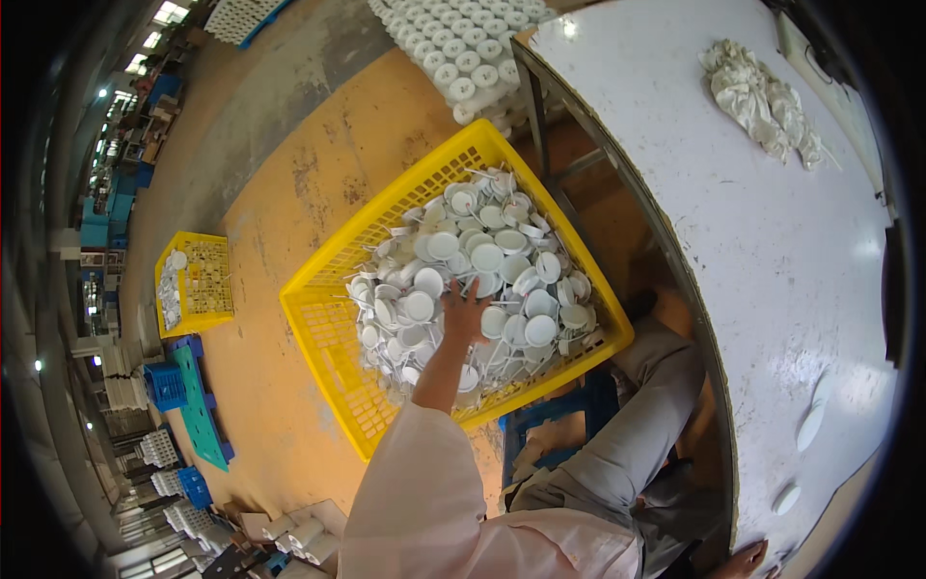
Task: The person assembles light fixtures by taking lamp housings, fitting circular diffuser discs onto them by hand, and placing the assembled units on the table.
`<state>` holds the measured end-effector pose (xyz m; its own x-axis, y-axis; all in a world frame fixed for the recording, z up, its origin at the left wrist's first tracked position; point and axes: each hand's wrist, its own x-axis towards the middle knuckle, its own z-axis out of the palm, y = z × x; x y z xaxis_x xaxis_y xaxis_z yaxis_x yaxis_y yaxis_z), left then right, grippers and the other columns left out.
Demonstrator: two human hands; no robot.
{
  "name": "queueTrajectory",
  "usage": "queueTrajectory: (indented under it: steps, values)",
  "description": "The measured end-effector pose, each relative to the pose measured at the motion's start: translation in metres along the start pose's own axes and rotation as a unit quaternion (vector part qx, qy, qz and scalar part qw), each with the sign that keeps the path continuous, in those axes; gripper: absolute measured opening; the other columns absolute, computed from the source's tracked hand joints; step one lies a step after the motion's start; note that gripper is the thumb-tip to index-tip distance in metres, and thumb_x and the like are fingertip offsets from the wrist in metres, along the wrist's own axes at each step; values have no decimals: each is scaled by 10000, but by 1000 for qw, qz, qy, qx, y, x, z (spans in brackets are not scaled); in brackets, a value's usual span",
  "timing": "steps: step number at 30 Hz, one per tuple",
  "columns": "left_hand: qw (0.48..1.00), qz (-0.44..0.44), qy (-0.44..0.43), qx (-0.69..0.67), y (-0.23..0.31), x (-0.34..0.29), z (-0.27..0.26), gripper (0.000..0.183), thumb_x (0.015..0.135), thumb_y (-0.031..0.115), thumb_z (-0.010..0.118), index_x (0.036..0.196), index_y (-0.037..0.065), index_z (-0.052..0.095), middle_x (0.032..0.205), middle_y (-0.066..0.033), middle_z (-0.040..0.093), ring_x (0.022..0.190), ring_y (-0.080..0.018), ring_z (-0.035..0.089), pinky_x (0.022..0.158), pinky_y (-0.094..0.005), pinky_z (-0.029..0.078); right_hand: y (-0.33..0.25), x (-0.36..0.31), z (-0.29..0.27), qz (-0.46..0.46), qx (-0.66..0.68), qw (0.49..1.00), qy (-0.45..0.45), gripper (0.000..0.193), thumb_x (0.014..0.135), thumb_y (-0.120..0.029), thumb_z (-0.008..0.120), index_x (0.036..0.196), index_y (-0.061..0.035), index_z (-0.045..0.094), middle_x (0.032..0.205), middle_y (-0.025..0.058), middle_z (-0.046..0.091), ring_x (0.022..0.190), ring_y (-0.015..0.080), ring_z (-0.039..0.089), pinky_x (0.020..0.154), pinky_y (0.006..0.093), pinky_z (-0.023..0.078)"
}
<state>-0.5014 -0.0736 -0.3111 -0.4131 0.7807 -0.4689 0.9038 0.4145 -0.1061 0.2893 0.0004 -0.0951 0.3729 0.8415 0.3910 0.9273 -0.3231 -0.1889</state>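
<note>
My left hand (466, 314) reaches down into a large yellow plastic basket (384, 253) on my left. Its fingers are spread over a heap of white round disc-shaped parts (487, 257), several with thin white stems or wires. The fingertips touch the discs, and no part is seen gripped. At the near end of the white table (666, 125), my right hand (743, 562) shows only partly at the lower edge of the view. Most of its fingers are cut off or hidden. Two white discs (810, 427) and another white disc (787, 498) lie on the table near it.
The table's metal-framed edge runs along the basket's right side. A crumpled whitish cloth or bag (762, 101) lies on the far tabletop. Stacked white round parts (463, 58) stand beyond the basket. A smaller yellow basket (207, 280) and a green pallet (200, 410) sit left.
</note>
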Motion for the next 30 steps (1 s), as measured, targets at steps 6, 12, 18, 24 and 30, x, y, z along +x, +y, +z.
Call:
queueTrajectory:
  steps: [6,12,18,24,30]
  values:
    - [991,5,125,-43,-39,36,76,331,879,152,480,1134,265,657,1294,-52,519,1192,-345,452,977,-532,330,52,2,-46,48,20,997,52,270,948,-139,514,1122,41,614,1139,182,609,1052,241,587,900,353,490]
    - [956,-105,-137,239,-196,-21,122,546,909,321,491,1420,180,358,1391,-139,439,1307,-325,389,1049,-530,308,-63,-15,8,118,60,991,-12,222,890,-101,551,1094,-51,622,989,100,643,851,197,618,764,301,496]
    - [962,-16,-115,246,-83,-32,13,588,778,276,678,1293,134,433,1348,-190,422,1202,-297,467,930,-459,442,-47,12,-57,196,115,968,107,201,838,-133,620,1000,-32,684,947,104,667,795,191,640,718,300,506]
    - [968,100,51,223,-74,-39,44,321,908,342,527,1090,105,644,1166,-203,603,1052,-324,582,865,-403,485,28,69,-78,317,20,948,10,374,789,-340,634,957,-10,686,885,151,691,848,263,658,779,359,506]
    - [961,225,35,-155,92,-77,-30,409,922,365,525,1200,70,585,1202,-176,595,1108,-324,549,930,-419,437,78,99,-63,332,-59,939,-66,393,778,-385,635,929,-25,683,898,166,690,843,300,658,782,387,508]
